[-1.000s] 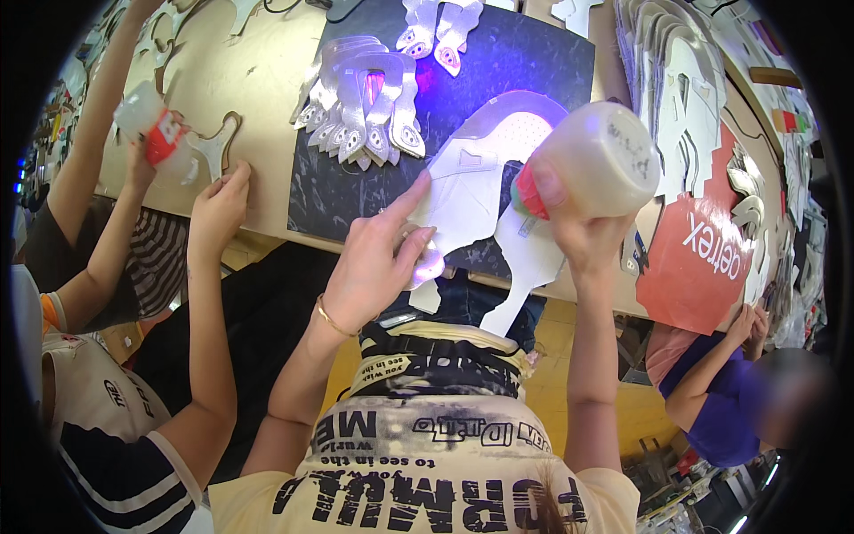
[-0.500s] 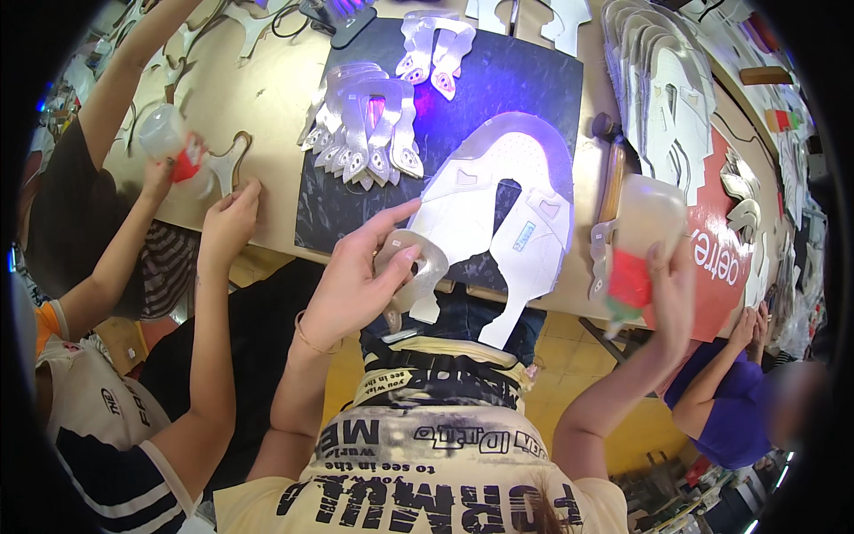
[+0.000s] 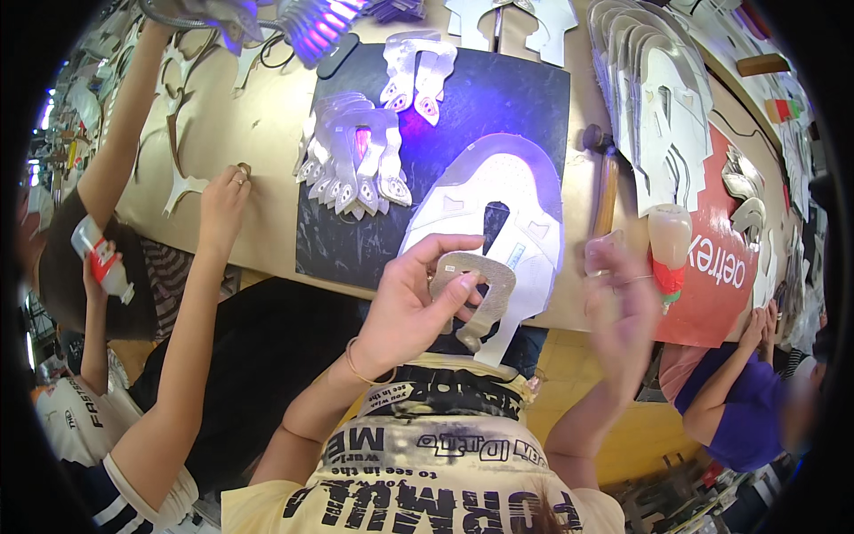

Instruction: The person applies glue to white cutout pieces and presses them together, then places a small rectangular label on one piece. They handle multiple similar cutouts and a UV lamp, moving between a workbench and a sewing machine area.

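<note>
My left hand (image 3: 414,298) is closed on a small grey U-shaped shoe piece (image 3: 494,274), held above the near edge of a white shoe upper (image 3: 422,220). That upper lies on a black mat (image 3: 342,254), its curved toe pointing away from me. To the right my right hand (image 3: 618,298) is smeared by motion, so whether its fingers grip anything is unclear. Just beside it, a translucent squeeze bottle (image 3: 669,233) with a red band and green tip rests over the red sheet (image 3: 712,289), apart from my fingers.
Shiny grey pieces overlap in a fan (image 3: 356,165) on the mat; another U-shaped piece (image 3: 418,71) lies behind. A purple-lit lamp (image 3: 316,27) overhangs the far edge. Right stand a hammer (image 3: 605,182) and stacked uppers (image 3: 658,107). At left a co-worker's hand (image 3: 227,191) reaches the table.
My right hand has let go of the squeeze bottle, which now rests on the right, and has moved slightly left. My left hand has carried the grey piece rightward over the white upper.
</note>
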`<state>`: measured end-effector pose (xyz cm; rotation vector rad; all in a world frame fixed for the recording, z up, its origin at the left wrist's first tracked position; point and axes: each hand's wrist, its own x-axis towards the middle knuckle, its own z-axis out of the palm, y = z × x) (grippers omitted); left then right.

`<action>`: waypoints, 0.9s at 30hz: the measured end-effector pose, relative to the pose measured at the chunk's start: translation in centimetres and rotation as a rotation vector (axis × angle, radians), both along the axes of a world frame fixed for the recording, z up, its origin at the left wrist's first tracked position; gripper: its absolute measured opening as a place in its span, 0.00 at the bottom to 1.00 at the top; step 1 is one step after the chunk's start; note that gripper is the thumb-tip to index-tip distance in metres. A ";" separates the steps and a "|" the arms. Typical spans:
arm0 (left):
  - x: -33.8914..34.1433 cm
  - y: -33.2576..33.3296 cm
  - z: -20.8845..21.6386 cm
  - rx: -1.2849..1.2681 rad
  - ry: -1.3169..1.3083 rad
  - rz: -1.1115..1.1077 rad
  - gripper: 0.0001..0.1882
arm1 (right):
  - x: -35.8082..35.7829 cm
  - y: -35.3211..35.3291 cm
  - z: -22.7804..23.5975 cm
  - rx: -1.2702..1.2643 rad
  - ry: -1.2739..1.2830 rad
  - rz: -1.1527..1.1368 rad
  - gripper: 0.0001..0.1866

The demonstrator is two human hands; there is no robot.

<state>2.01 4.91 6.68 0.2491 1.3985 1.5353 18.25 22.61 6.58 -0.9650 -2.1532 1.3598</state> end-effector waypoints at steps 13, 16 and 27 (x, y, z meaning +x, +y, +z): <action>0.8 1.0 -2.6 -0.029 -0.096 0.112 0.10 | -4.1 -2.7 -1.6 -0.758 0.005 0.022 0.07; 0.1 1.4 -2.5 -0.107 -0.020 0.079 0.09 | -4.8 -2.6 -2.0 -0.686 -0.004 -0.046 0.07; -2.7 4.7 -4.1 -0.334 0.458 0.082 0.11 | -8.2 -1.6 -3.4 -0.215 -0.124 -0.113 0.07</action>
